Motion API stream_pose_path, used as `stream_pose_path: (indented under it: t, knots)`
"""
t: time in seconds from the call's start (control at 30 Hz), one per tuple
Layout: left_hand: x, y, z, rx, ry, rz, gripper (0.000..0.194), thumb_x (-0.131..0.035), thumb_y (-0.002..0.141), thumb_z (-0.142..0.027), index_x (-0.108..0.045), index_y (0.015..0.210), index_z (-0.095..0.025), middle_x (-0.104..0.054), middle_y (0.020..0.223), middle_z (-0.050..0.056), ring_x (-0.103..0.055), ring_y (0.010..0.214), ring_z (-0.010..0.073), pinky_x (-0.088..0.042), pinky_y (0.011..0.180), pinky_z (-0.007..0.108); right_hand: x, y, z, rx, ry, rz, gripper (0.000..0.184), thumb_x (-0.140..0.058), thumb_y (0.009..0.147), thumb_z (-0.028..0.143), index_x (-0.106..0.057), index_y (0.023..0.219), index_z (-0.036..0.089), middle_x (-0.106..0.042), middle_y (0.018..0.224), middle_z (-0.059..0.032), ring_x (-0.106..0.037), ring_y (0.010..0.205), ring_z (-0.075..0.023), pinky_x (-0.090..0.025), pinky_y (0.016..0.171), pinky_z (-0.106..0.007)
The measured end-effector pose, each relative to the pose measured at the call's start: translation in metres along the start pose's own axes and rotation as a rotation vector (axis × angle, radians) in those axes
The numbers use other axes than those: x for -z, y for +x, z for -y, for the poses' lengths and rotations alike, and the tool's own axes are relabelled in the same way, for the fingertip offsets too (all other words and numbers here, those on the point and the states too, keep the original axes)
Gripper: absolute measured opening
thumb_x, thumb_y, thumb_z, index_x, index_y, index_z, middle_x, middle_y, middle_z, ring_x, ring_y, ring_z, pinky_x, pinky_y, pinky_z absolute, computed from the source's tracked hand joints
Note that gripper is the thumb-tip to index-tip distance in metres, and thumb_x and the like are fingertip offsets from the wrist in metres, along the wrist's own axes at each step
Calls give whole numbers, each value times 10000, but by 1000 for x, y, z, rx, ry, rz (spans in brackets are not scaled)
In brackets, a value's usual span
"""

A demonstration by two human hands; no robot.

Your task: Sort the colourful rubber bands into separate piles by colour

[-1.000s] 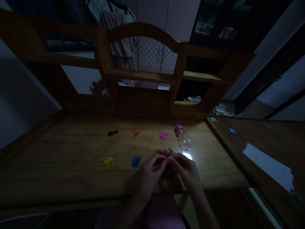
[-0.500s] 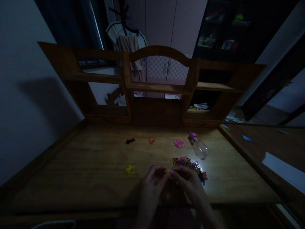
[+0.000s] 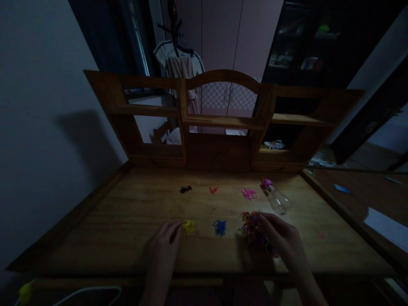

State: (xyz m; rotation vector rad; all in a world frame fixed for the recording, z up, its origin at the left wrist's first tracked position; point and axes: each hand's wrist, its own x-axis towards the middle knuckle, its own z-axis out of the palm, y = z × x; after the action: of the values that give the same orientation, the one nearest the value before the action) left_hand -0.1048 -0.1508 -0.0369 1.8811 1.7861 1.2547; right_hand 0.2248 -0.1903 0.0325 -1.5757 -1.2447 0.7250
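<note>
At the left edge of a small pile of yellow rubber bands (image 3: 188, 227), my left hand (image 3: 165, 240) has its thumb and finger pinched together, touching the bands. My right hand (image 3: 282, 233) reaches over a large mixed-colour pile of rubber bands (image 3: 251, 229), fingertips closed at its top; what they pinch is too small and dark to make out. Between the hands lies a blue pile of rubber bands (image 3: 219, 227). Farther back are black bands (image 3: 186, 189), a few red-orange bands (image 3: 213, 190) and pink bands (image 3: 249, 194).
A clear bottle with a pink top (image 3: 276, 199) lies behind the mixed pile. The wooden desk (image 3: 127, 212) has a shelf unit (image 3: 219, 123) along its back. On a surface to the right are white paper (image 3: 387, 227) and a blue card (image 3: 342, 188). The room is dim.
My hands have parted from where they met over a yellow band: the left moved left to the yellow pile, the right to the mixed pile. The blue pile now shows fully. The view shifted slightly.
</note>
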Motion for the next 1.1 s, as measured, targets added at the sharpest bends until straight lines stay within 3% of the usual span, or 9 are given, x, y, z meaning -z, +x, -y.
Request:
stream_pose_path:
  t: [0.2,0.37,0.53,0.67,0.83,0.97,1.1]
  knots:
    - [-1,4,0,37,59,42,274,-488,880,-370,-723,940,-243,-690,1039,44,-662,900,209,-519,854,334,59,3,-22,-22,-187,-219,391,-613,837,522,-731,1014,194,-722,885,-65,-680,774,-229,-551,689,-265]
    - [-1,5,2,13,144,34,286,-474,878,-369,-719,947,-240,-723,1014,43,-678,885,222,-537,811,341,78,-1,-34,-44,-223,-271,403,-594,840,534,-715,1030,199,-717,898,-59,-671,743,-213,-547,650,-256]
    - [10,5,-7,-124,251,27,311,-419,907,-331,-698,1017,-248,-715,1054,36,-666,919,210,-535,839,323,77,2,-49,12,-283,-155,321,-585,866,470,-698,1027,217,-698,978,-62,-672,799,-217,-546,675,-277]
    - [13,5,-32,-258,279,-2,367,-347,943,-307,-683,1061,-217,-700,1090,68,-654,986,230,-524,873,342,70,11,-58,150,-334,-3,267,-526,910,353,-659,1103,226,-629,1125,-76,-639,842,-201,-530,653,-276]
    - [-17,-3,-73,-349,134,43,315,-398,951,-260,-676,1100,-241,-693,1101,43,-654,1013,200,-513,925,303,60,25,-55,238,-351,174,310,-423,944,211,-647,1157,232,-600,1132,-82,-601,999,-215,-502,840,-317]
    - [-53,-14,-99,-378,25,195,309,-423,944,-189,-659,1131,-257,-685,1104,25,-638,1046,180,-498,965,292,58,30,-52,203,-372,230,296,-437,930,177,-700,1057,225,-619,1041,-77,-621,926,-212,-500,798,-302]
    - [-79,-24,-114,-363,-60,222,290,-451,936,-161,-655,1113,-268,-685,1063,21,-649,1001,170,-526,908,282,61,30,-53,185,-304,198,231,-463,938,205,-690,981,201,-635,968,-70,-622,857,-201,-496,740,-283]
